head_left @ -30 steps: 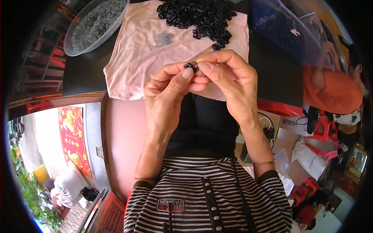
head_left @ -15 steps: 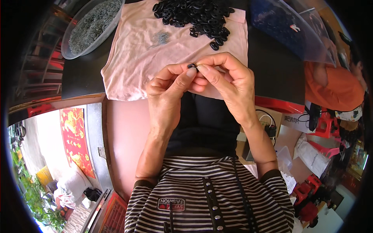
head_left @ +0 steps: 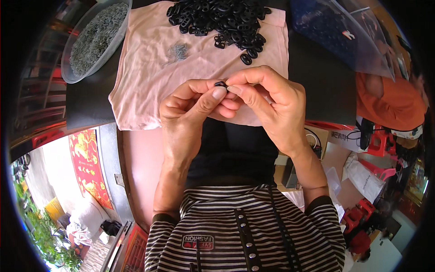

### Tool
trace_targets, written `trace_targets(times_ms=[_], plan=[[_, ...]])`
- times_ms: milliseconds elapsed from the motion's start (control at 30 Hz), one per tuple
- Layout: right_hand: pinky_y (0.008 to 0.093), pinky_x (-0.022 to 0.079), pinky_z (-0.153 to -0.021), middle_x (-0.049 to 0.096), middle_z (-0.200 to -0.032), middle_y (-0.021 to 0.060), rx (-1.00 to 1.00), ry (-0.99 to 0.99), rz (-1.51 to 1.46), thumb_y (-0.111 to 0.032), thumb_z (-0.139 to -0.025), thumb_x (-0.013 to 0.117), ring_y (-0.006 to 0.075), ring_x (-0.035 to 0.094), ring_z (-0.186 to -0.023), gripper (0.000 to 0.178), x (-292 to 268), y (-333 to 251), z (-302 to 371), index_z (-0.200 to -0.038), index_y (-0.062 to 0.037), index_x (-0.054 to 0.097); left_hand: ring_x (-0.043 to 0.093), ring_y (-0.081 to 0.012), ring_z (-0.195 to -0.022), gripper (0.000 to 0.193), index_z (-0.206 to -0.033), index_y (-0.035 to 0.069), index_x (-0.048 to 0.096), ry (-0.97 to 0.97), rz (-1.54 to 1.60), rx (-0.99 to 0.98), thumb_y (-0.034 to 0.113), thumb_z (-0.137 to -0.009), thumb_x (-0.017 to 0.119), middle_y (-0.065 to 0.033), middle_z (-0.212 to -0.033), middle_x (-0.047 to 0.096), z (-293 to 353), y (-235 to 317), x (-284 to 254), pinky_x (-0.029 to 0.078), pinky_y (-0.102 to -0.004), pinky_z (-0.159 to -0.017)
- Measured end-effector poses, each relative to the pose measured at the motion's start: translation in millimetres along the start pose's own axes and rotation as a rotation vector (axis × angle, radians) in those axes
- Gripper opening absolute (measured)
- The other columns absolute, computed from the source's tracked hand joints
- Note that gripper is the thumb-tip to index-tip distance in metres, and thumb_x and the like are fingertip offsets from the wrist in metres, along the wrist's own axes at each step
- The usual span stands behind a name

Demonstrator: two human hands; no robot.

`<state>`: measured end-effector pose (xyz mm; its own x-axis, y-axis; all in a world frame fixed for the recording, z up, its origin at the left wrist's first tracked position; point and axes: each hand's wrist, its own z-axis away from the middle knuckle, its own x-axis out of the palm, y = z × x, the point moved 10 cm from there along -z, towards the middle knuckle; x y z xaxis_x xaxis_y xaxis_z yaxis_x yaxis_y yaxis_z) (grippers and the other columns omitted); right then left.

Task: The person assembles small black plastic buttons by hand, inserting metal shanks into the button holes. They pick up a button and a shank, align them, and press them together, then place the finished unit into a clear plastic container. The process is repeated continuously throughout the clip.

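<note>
My left hand (head_left: 186,108) pinches a small black plastic piece (head_left: 220,84), which looks like part of a cord lock, between thumb and forefinger above the cloth's near edge. Against its right side, the thumb and forefinger of my right hand (head_left: 278,102) are pressed together; whatever they grip is too small to make out. Beyond my hands, a heap of black oval plastic pieces (head_left: 222,18), some with two holes, lies on a pale pink cloth (head_left: 145,77). Left of that heap is a little cluster of thin grey metal bits (head_left: 180,51), apparently small springs.
A clear plastic tub (head_left: 68,75) full of similar grey metal bits stands at the far left of the dark table (head_left: 319,90). At the far right lies a clear plastic bag (head_left: 326,36) holding dark contents. Someone in orange (head_left: 389,102) is beyond the table's right side.
Both hands have come slightly nearer to me and remain joined at the black piece. The view has shifted a little, so the tub and cloth appear further left.
</note>
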<state>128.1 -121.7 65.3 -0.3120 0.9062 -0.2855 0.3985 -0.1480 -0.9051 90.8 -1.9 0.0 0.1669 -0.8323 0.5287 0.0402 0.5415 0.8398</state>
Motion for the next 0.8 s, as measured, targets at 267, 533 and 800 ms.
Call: trace_targets(times_ms=[267,533,800], plan=[[0.0214,0.053,-0.067,0.066,-0.084,0.008,0.202,-0.015,-0.273,-0.001,-0.086,0.062,0.0106,0.065,-0.073,0.014,-4.8,24.1,-10.6,-0.099,0.0022,0.064,0.065,-0.0163,-0.071,0.012,-0.093,-0.005,0.061,-0.003,-0.023,-0.042,0.007,-0.09,0.06,-0.0133,-0.083,0.067,-16.2,0.5,1.3,0.054,-0.0256,-0.065],[0.0293,0.047,-0.057,0.062,-0.076,0.0053,-0.093,0.095,0.552,-0.01,-0.078,0.069,0.0192,0.061,-0.064,0.01,-36.6,24.6,-62.1,-0.085,-0.0043,0.066,0.063,-0.0146,-0.071,0.014,-0.092,-0.005,0.061,0.042,0.003,-0.031,0.009,-0.088,0.062,-0.0115,-0.083,0.066,-25.8,-3.3,-7.7,0.051,-0.0246,-0.066],[0.0366,0.048,-0.061,0.059,-0.078,0.0043,-0.07,0.081,0.83,-0.022,-0.071,0.075,0.0237,0.06,-0.075,0.02,-20.0,31.2,-65.7,-0.081,-0.0078,0.064,0.063,-0.0148,-0.072,0.012,-0.094,-0.005,0.06,0.002,0.018,-0.022,0.005,-0.088,0.061,-0.012,-0.087,0.065,-23.5,-2.9,-6.7,0.052,-0.0251,-0.067]])
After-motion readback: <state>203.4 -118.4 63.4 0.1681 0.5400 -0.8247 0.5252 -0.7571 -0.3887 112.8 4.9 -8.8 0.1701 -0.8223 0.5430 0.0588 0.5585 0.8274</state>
